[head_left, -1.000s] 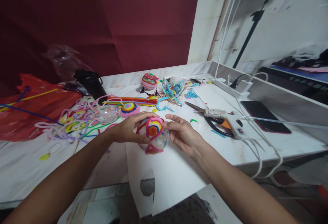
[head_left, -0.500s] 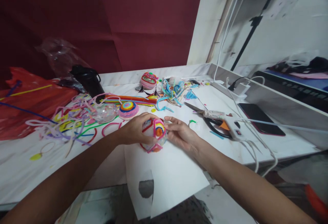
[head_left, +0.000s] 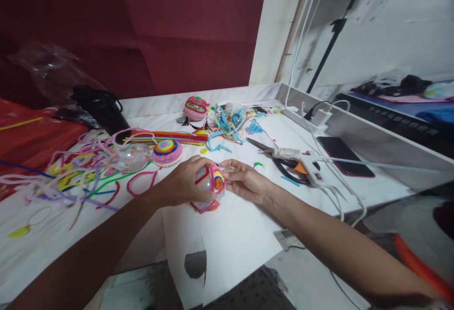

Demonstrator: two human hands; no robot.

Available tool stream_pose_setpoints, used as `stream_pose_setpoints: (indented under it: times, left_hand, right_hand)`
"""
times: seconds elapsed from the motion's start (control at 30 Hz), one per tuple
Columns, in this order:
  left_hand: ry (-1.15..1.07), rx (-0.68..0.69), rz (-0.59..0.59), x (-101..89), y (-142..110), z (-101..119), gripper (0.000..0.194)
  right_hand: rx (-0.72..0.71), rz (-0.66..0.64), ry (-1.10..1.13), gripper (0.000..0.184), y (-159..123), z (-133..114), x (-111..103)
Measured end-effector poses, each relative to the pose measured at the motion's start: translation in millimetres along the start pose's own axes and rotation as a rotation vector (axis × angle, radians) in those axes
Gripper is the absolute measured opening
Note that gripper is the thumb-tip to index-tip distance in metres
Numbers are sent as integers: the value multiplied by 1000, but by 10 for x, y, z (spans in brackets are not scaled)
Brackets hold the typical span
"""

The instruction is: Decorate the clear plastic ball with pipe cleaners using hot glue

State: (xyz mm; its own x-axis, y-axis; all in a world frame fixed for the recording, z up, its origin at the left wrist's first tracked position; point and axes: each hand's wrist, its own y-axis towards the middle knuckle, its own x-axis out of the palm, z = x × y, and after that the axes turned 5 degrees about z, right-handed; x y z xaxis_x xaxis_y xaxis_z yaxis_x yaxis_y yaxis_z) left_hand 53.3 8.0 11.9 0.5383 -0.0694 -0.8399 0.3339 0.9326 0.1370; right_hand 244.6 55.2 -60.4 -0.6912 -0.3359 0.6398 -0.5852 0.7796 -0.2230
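Observation:
My left hand (head_left: 186,180) is wrapped round a clear ball (head_left: 205,186) trimmed with pink and red pipe cleaners. A coiled patch of orange, yellow and blue shows on the ball's right side. My right hand (head_left: 247,181) is at that side, its bent fingers closed against the ball's edge; the fingertips are partly hidden. Under the ball lies a white paper sheet (head_left: 237,243) that hangs over the table's front edge. Just beyond my left hand sits a dome of coiled pipe cleaners (head_left: 166,153), and beside it a clear plastic ball half (head_left: 130,158).
Loose pipe cleaners (head_left: 92,172) tangle at left, before a black bottle (head_left: 102,111). A finished-looking striped ball (head_left: 196,108) stands at the back. Right of my hands lie scissors (head_left: 260,145), a white glue gun (head_left: 314,170) with its cord, and a phone (head_left: 344,156).
The camera view has shifted slightly to the right, so everything appears further left. The ball has turned a little in my hands, and both hands stay on it.

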Motion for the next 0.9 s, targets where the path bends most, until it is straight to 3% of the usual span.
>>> stream_pose_setpoints:
  times: [0.13,0.2,0.27,0.33,0.37,0.43,0.5,0.6,0.77,0.9]
  left_hand:
    - [39,-19,5,5,-17,22,55]
    - [56,-19,21,20,-22,11,52]
    - [76,7,52,52,-17,-23,48]
    - [88,36,83,98,-3,-70,50]
    - [93,55,112,124,5,-92,49]
    - [101,94,156,169,18,-122,47]
    - [117,121,184,199,26,-129,45]
    - [147,138,170,211,31,-114,46]
    - [165,164,171,196,33,-80,46]
    - [141,131,112,169,8,-15,40]
  right_hand:
    - [-64,15,-128,38,-71,-69,-7]
    - [-212,70,-351,32,-194,-168,-86]
    - [-490,260,-724,22,-403,-301,-236]
    - [-780,611,-1153,17,-670,-432,-432]
    - [-837,798,-1333,19,-803,-487,-536]
    - [-727,1099,-1621,26,-1018,-575,-730]
    - [-456,1209,-1743,34,-1126,-639,-886]
    - [-213,1147,-1724,34,-1108,-727,-1029]
    - [-248,1065,-1445,24,-1025,-860,-1129]
    - [-277,1025,-1153,28,-1118,-841,-1108]
